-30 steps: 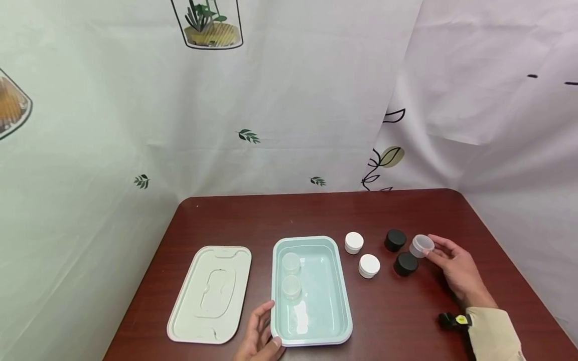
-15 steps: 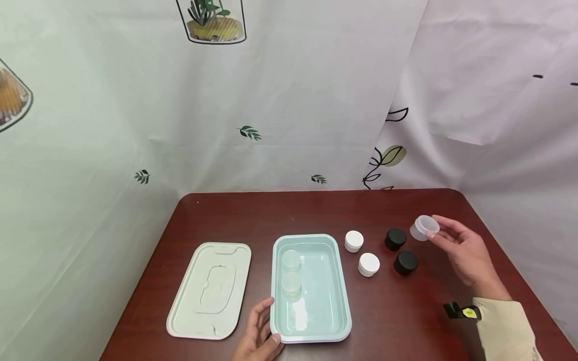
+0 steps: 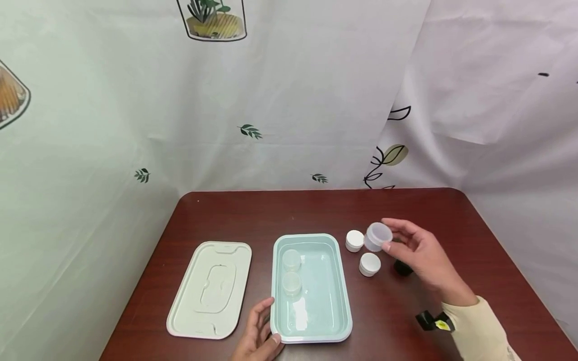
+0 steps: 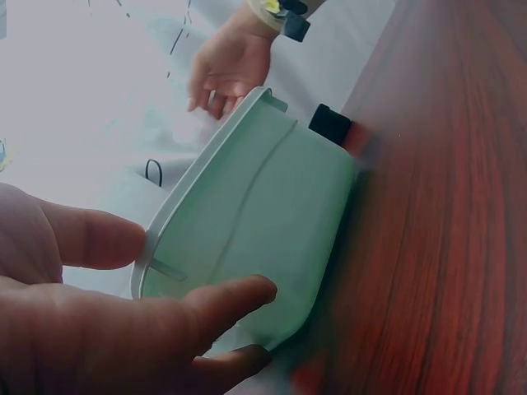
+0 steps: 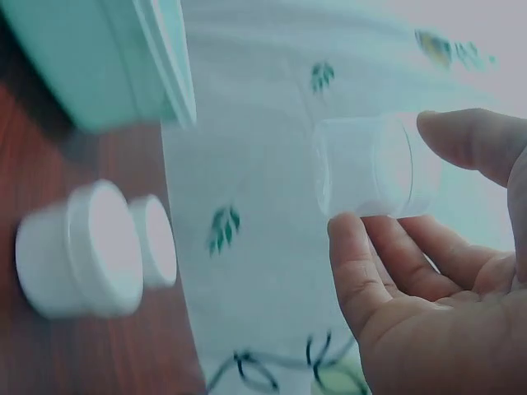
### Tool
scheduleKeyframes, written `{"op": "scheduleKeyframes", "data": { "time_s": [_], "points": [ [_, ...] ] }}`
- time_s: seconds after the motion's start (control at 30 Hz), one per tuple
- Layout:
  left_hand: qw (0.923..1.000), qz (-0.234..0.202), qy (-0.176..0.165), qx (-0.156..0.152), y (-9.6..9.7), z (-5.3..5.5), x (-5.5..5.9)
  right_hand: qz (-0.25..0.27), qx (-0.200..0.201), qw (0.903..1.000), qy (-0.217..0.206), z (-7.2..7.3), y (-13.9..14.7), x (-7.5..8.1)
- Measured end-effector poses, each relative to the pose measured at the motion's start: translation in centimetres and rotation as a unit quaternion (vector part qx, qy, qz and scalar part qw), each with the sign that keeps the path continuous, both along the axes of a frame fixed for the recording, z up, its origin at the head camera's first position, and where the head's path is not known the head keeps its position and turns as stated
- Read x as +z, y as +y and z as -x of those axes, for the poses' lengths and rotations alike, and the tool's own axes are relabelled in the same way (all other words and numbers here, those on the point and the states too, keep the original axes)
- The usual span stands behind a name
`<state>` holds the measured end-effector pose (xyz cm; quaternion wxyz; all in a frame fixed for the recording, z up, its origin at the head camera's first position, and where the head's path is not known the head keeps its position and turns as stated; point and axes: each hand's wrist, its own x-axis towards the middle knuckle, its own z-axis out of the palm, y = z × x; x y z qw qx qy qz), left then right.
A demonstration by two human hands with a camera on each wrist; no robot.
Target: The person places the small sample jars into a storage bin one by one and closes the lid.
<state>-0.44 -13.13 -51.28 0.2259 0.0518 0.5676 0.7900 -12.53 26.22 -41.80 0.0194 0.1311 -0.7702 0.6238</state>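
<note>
My right hand (image 3: 417,253) pinches a small clear plastic jar (image 3: 378,236) between thumb and fingers, up in the air over the table. In the right wrist view the jar (image 5: 370,164) lies sideways across the fingertips and looks see-through. Two white jars (image 3: 354,241) stand just left of it. At the near left corner of a pale green plastic tub (image 3: 322,311), my left hand (image 3: 259,333) holds on, thumb at the rim and fingers against the outer wall (image 4: 263,222). Inside the tub, two clear jars (image 3: 291,284) stand in a row along its left side.
A whitish lid (image 3: 209,291) lies flat on the dark red table (image 3: 253,215) left of the tub. One black jar (image 3: 403,267) shows partly behind the right hand. A patterned white cloth (image 3: 293,100) hangs behind the table.
The right hand has lifted the clear jar from beside the black jars and carried it left, over towards the white ones. The left hand and the tub have stayed put.
</note>
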Motion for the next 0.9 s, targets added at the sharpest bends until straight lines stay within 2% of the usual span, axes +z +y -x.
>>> {"op": "scheduleKeyframes", "data": {
  "time_s": [0.17, 0.33, 0.47, 0.63, 0.9],
  "points": [
    [1.0000, 0.006, -0.001, -0.002, 0.0, 0.0, 0.2, 0.008, 0.051, 0.9986, 0.015, -0.1, -2.7, 0.3],
    [1.0000, -0.001, -0.005, -0.002, 0.0, 0.0, 0.1, 0.022, 0.093, 0.9954, -0.008, -0.4, -5.2, 0.3],
    [0.9999, -0.009, -0.001, -0.006, -0.1, 0.1, -0.2, 0.037, 0.140, 0.9888, -0.036, -0.7, -7.4, -0.1],
    [0.9998, -0.017, 0.000, -0.009, 0.0, 0.1, -0.3, 0.007, 0.180, 0.9814, -0.067, -1.4, -9.9, -1.0],
    [0.9998, -0.016, 0.001, -0.013, 0.0, 0.1, -0.4, -0.052, 0.215, 0.9727, -0.072, -2.8, -13.6, -2.8]
  ]
}}
